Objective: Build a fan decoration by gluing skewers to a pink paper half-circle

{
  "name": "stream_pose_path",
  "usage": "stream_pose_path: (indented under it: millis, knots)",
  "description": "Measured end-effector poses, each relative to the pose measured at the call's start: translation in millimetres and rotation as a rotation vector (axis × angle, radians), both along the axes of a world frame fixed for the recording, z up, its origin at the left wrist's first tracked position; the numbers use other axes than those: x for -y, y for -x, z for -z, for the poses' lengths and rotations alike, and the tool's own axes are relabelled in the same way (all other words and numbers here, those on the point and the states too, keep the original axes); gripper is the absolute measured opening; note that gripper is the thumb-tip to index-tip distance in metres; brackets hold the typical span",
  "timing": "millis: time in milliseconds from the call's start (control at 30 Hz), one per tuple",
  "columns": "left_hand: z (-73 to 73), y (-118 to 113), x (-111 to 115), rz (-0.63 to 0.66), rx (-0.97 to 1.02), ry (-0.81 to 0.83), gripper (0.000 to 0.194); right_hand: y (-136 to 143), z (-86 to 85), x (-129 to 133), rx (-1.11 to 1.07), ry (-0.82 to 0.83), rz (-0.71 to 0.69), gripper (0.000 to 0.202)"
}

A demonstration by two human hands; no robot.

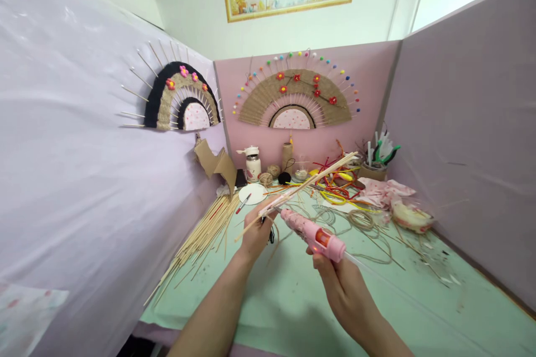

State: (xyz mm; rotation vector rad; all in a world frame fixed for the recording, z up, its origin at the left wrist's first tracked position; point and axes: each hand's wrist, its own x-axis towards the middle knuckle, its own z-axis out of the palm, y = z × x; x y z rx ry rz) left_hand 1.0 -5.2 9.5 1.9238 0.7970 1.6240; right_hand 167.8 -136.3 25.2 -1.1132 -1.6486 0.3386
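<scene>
My left hand (255, 231) is closed around a bundle of thin wooden sticks (324, 172), held tilted up to the right over the table. A pale strip lies along the bundle near my fingers, and a strand of twine (274, 242) hangs beneath. My right hand (341, 281) grips a pink hot glue gun (307, 228) by its handle. The gun's nozzle points left, close to the sticks by my left hand; whether it touches them I cannot tell. A clear glue stick (368, 268) juts from the gun's back, and a small orange light glows on its body.
Many loose sticks (205, 228) lie at the left beside a white disc (252, 194). A white bottle (253, 164), twine balls (266, 179), coloured stems (335, 192) and a tool pot (372, 170) stand behind. Coiled twine (362, 222) lies right. Two decorated fans (293, 95) hang on the partitions.
</scene>
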Motion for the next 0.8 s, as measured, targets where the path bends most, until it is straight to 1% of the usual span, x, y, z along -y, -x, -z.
stream_pose_path:
  millis: [267, 500, 633, 700, 800]
  knots:
    - [-1.3, -0.7, 0.2, -0.028, -0.03, 0.023, 0.031, -1.0, 1.7, -0.3, -0.024, 0.019, 0.017, 0.034]
    - [-5.2, -1.3, 2.5, 0.008, -0.007, 0.008, 0.032, -1.8, 0.0, 1.1, -0.057, 0.001, 0.034, 0.028]
    - [-6.2, -1.4, 3.5, -0.01, -0.011, 0.01, 0.033, -1.5, -0.4, 1.8, -0.077, 0.002, 0.049, 0.027]
    - [-6.1, -1.5, 3.6, -0.018, -0.007, 0.013, 0.033, -1.6, -1.2, 1.4, -0.077, 0.009, 0.043, 0.028]
    - [-5.4, -2.2, 3.4, -0.034, 0.003, 0.012, 0.033, -2.1, -3.6, 0.5, -0.072, 0.023, 0.021, 0.037]
